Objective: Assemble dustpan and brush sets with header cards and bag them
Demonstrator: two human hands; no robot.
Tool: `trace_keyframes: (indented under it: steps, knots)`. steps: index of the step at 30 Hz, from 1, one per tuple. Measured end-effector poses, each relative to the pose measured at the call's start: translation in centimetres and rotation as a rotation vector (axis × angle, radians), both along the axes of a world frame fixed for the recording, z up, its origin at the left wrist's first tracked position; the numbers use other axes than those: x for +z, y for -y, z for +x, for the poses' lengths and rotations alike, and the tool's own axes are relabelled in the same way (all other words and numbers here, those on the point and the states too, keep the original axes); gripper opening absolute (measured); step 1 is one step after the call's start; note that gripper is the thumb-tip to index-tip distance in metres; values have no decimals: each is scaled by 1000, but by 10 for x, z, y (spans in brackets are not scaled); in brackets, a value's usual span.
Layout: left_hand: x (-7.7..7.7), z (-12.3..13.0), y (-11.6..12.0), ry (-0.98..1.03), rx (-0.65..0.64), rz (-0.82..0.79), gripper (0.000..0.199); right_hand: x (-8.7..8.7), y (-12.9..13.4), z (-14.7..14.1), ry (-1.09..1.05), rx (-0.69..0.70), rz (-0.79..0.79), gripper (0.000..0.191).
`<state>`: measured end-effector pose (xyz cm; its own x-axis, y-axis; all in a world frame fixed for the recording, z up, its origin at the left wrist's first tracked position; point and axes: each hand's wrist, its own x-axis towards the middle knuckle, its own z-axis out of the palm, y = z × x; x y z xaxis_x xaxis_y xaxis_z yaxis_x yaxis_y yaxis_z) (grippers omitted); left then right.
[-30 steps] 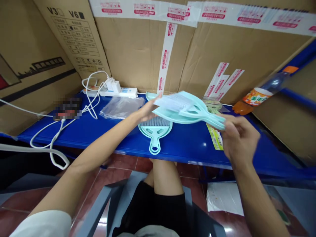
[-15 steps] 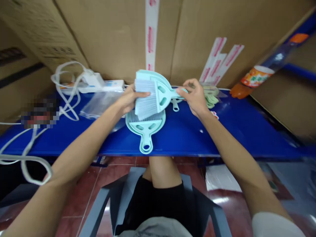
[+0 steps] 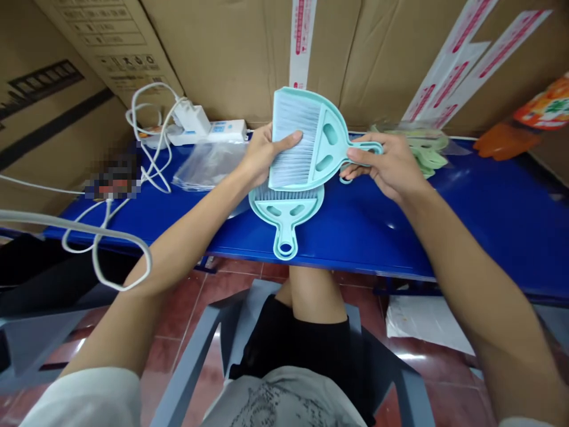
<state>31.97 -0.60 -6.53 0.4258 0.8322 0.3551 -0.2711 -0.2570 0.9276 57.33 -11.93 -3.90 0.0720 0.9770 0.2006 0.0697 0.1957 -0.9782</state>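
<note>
Between my hands, above the table, is a mint-green hand brush with pale bristles, nested in a matching dustpan. My left hand grips the wide bristle end, its thumb lying across the bristles. On the handle end my right hand is closed, with the thumb on top. Below them a second brush and dustpan set lies on the blue table, handle toward me; its far part is hidden behind the held set. A small mint ring shows beneath my right fingers, partly covered.
A stack of clear plastic bags lies left of my left hand. Behind it are a white power strip and looped white cables. Green bagged items and an orange drink bottle are at right. Cardboard boxes stand behind.
The brush, which was tilted and jutting past the dustpan, now sits aligned inside it. My right hand has a fuller hold on the handle end. The camera view has shifted.
</note>
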Motion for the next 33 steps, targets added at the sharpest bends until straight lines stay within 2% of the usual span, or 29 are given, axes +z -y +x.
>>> trace_keyframes:
  steps: [6,11,16,24,33]
  knots:
    - [7,-2,9,49,-34,27,63,-3,0,0,8,-21,49,52]
    - [8,-3,6,39,-29,93,72,-2,3,1,-32,25,62,63]
    - [9,-2,6,20,2,137,75,0,6,2,-44,36,49,64]
    - [12,-4,9,33,-3,124,67,-4,4,1,-37,15,35,68]
    - [11,-4,4,11,59,161,72,-7,1,-5,-48,10,78,67]
